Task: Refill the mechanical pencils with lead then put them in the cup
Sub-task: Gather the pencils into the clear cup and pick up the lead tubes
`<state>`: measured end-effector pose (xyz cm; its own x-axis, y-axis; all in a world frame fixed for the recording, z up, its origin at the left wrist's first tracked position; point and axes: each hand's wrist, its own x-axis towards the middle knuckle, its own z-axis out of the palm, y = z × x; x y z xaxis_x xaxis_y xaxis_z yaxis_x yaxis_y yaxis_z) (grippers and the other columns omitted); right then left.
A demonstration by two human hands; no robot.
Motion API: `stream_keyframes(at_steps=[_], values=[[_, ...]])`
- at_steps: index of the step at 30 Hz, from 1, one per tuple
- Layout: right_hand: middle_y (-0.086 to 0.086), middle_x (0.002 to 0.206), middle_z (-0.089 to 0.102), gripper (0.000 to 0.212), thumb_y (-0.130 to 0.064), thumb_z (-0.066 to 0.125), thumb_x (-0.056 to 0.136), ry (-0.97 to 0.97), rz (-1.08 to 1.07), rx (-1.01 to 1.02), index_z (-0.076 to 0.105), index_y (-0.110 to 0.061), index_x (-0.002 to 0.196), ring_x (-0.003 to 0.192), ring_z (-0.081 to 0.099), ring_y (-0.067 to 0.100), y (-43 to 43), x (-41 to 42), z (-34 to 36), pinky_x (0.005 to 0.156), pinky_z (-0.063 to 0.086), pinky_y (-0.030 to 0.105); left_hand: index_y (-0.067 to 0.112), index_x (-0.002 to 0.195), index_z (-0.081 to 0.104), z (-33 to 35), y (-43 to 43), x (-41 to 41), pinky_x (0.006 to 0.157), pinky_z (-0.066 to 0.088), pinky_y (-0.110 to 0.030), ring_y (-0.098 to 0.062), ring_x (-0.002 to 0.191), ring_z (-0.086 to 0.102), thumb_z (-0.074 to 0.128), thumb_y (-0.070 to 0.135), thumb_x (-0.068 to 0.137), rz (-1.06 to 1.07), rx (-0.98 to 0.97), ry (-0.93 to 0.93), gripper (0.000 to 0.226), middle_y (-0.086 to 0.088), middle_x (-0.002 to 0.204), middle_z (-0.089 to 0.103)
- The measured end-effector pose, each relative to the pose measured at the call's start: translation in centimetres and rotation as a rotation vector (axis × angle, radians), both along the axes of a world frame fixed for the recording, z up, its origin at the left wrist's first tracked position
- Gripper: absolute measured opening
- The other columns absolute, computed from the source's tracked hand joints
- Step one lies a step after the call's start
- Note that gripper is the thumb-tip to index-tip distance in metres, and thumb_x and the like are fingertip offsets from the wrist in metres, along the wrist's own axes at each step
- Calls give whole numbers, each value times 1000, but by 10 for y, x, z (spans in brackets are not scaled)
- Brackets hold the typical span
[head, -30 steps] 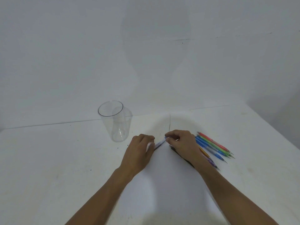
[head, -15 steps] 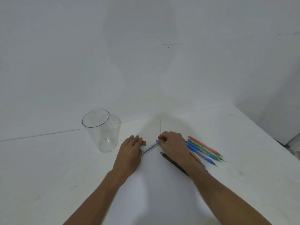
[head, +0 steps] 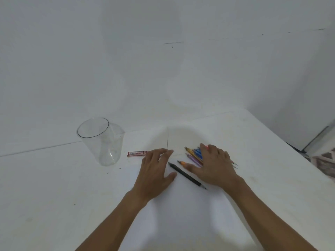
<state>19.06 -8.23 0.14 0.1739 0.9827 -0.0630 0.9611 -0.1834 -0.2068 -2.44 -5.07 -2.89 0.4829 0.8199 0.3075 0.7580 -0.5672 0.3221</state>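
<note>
Left hand (head: 155, 171) flat, fingers straight, tips at slim red lead case (head: 137, 153), right hand (head: 215, 165) splayed flat on bundle of coloured mechanical pencils (head: 194, 156), black mechanical pencil (head: 186, 175) loose between hands, clear plastic cup (head: 102, 142) upright far left, white table (head: 54, 196), edge near on right.

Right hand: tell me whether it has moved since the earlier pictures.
Yes. The right hand has moved rightward, away from the cup, and now rests flat on the coloured pencils it was beside earlier.

Bare left hand (head: 155, 171), bare right hand (head: 215, 165). Left forearm (head: 116, 220) and right forearm (head: 268, 214) uncovered down to the frame edge.
</note>
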Motion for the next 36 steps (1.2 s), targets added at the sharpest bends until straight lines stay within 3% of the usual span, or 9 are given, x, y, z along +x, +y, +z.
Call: stream_keyframes(at_steps=[5,12,18,22,26,29,36], values=[[8,144,34,108,-87,47,68,59,77,-56,18,-22,150,128,36,30,-6,-2,2,107,32,43,17,134,51,0,-7,15,93,42,-33,-24,114,48,73,36,80,33,21,-23,61,-3,126,53],[4,145,37,93,-74,56,76,50,185,22,28,-24,149,129,36,25,-13,-3,7,108,30,39,20,128,56,0,-6,24,88,46,-35,-23,110,50,67,43,82,3,32,11,52,-2,123,54],[6,133,44,79,-65,60,79,47,242,2,37,-24,143,118,42,25,-14,-4,9,99,41,36,20,144,40,7,-1,31,108,35,-46,-28,139,30,54,42,90,-162,6,156,60,-4,153,36],[2,130,46,79,-54,68,79,157,305,-21,35,-26,145,117,44,21,-15,-1,10,99,41,31,21,141,43,12,-1,33,107,38,-40,-23,131,37,58,40,86,-208,4,151,60,2,140,49],[3,134,42,85,-63,68,74,70,250,54,34,-26,143,117,42,21,-19,-2,10,97,41,32,22,139,45,16,0,32,104,38,-36,-19,123,40,57,47,88,-210,-29,177,58,3,133,52],[8,136,37,98,-74,63,69,-14,162,-39,27,-23,145,120,39,25,-17,2,12,98,39,37,21,138,47,17,-1,33,103,37,-33,-19,121,41,57,47,90,-217,-38,195,55,2,132,52],[5,119,48,59,-53,65,81,113,250,-108,50,-22,128,109,46,22,-16,-3,15,90,46,33,22,138,45,25,-5,38,100,36,-30,-17,117,44,59,39,91,-238,-54,181,52,2,130,52]])
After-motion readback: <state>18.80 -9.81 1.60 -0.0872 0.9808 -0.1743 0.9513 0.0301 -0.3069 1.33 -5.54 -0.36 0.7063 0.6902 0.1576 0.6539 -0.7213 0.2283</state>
